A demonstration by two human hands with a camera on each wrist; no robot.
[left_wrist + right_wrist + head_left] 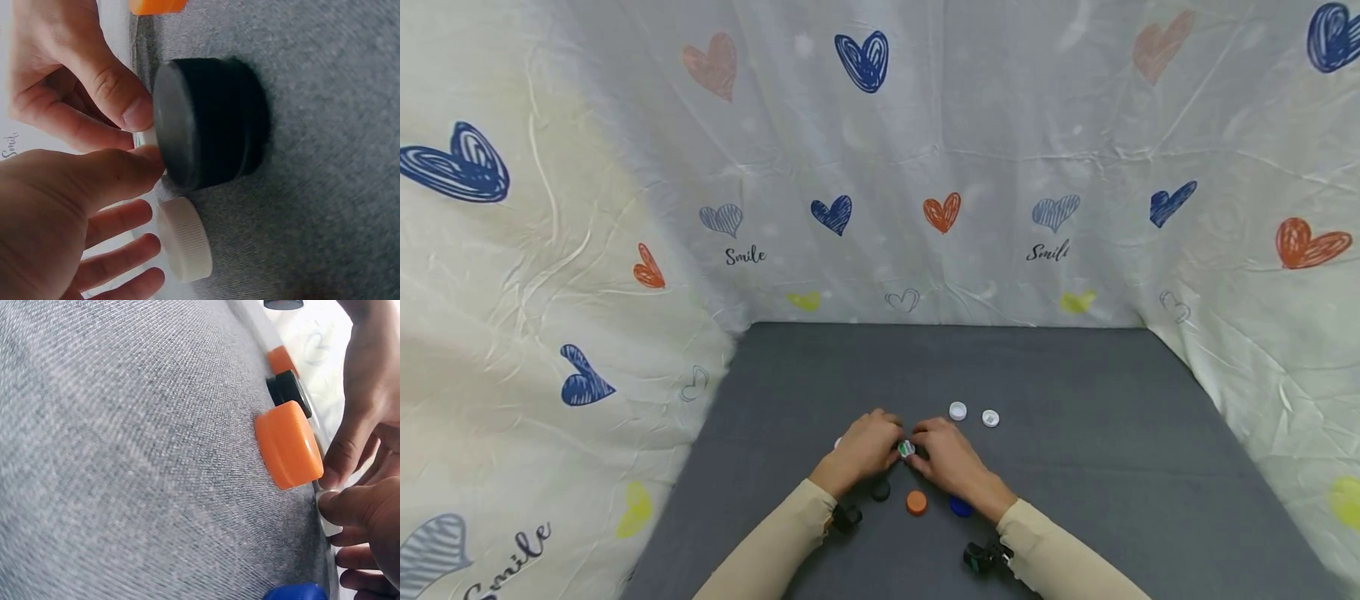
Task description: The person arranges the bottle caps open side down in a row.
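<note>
Over the middle of the dark table, a small white bottle cap [906,449] with green marking on its face sits between my two hands. My left hand [867,446] holds its left side, the thumb [140,165] pressed to the edge and the other fingers spread behind. From the other side my right hand [953,458] pinches it, its thumb [344,506] on the near edge. The fingers largely cover the cap in both wrist views. Nearer to me are a black cap [881,490], an orange cap [916,502] and a blue cap [960,506], partly hidden by the right wrist.
Two white caps, one [957,411] beside the other [990,418], lie beyond the right hand. A ribbed white cap [185,240] stands by the left fingers. Another orange cap [282,360] shows past the black one. A heart-printed curtain [880,167] surrounds the table.
</note>
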